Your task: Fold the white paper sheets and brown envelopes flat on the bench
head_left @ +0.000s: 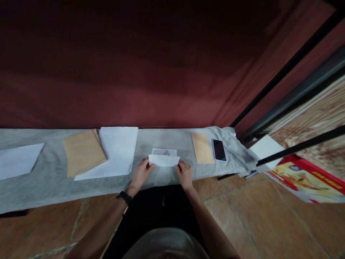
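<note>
The stack of white paper (122,149) lies on a gray cloth (54,189) spread over a long, narrow table. Just to the right of that stack is a folded white sheet (164,160), its near flap standing in front of a second layer that shows above it; whether its lower edge touches the cloth I cannot tell.

The left hand (141,174), near the stack's lower right corner, pinches the sheet's left end, thumb and fingers closed on the paper. A black wristwatch (124,196) circles that wrist, below the stack. The right hand (184,174), farther right of the stack, grips the sheet's other end, thumb at the edge and the remaining fingers curled in.

Overlapping the stack's left side are brown kraft envelopes (83,153), set at a slant. Well to the left of the stack lies a white sheet of paper (20,160), cut off by the view's edge. To the right of the stack, past the right hand, rest a single kraft envelope (202,148) and, just beyond it, a smartphone (219,150) with a dark screen. A dark red backdrop (134,72) rises behind the stack.
</note>
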The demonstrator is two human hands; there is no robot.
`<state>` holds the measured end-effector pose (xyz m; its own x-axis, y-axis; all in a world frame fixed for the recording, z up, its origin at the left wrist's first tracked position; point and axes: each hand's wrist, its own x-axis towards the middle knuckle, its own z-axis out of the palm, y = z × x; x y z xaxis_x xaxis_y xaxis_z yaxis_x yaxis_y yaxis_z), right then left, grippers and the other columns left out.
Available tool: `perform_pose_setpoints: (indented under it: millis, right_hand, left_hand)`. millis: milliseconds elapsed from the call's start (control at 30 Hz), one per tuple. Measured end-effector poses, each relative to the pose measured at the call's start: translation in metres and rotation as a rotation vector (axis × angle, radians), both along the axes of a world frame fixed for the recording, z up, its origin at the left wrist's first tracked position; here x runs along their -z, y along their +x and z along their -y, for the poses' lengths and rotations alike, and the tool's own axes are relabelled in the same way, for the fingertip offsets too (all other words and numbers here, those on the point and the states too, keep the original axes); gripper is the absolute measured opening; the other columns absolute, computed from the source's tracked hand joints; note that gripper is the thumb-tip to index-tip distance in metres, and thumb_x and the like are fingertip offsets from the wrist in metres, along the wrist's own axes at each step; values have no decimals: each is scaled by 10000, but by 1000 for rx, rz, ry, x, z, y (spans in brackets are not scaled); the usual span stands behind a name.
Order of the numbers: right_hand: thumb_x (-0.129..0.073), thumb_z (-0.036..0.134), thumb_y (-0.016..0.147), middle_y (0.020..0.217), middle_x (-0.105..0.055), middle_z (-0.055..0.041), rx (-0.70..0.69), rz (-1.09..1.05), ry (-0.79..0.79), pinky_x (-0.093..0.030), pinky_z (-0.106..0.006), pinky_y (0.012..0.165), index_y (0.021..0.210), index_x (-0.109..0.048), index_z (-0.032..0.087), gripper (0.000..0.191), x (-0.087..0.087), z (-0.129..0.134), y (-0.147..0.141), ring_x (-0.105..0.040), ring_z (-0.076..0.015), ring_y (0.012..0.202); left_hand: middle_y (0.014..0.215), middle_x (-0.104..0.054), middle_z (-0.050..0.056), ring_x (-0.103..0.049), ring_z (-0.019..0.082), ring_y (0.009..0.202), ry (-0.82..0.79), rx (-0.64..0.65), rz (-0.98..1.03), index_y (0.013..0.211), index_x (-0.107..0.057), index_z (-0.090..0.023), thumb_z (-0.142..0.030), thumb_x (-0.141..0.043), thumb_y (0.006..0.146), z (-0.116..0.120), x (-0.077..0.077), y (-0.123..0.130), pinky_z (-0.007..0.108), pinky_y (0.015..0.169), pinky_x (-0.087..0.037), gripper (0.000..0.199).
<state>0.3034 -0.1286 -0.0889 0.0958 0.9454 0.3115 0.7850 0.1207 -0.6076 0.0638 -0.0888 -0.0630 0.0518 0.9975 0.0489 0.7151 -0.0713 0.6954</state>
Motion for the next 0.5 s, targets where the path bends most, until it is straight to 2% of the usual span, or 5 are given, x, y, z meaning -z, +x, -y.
perform_pose_setpoints:
  millis: [133, 300, 500]
  right_hand:
    - [-488, 257, 1010, 1037, -726, -95, 41, 44, -11, -416, -383, 918, 1102, -687, 185, 231, 0, -4, -5, -635, -243, 1011]
    - [-483, 254, 1003, 1052, -727, -99, 76, 52, -6, -402, -400, 930, 1223, -644, 172, 285, 1, -7, -9, -629, -254, 1022]
    - [-473, 212, 987, 1101, -717, -123, 98, 92, 2, -398, -419, 932, 1404, -520, 159, 423, 2, -11, -15, -621, -270, 1016]
  left_hand:
    - [900, -679, 34, -654, 217, 892, -21, -16, -20, 1137, -632, -214, -314, -589, 889, -4, -3, 4, 327, 834, -514, 271]
    - [911, -690, 40, -656, 202, 838, -44, -48, -34, 1263, -578, -187, -295, -556, 906, -7, -7, 8, 307, 786, -498, 373]
    - [937, -712, 56, -670, 207, 845, -101, -81, -82, 1344, -527, -168, -277, -543, 915, -11, -15, 16, 298, 757, -483, 443]
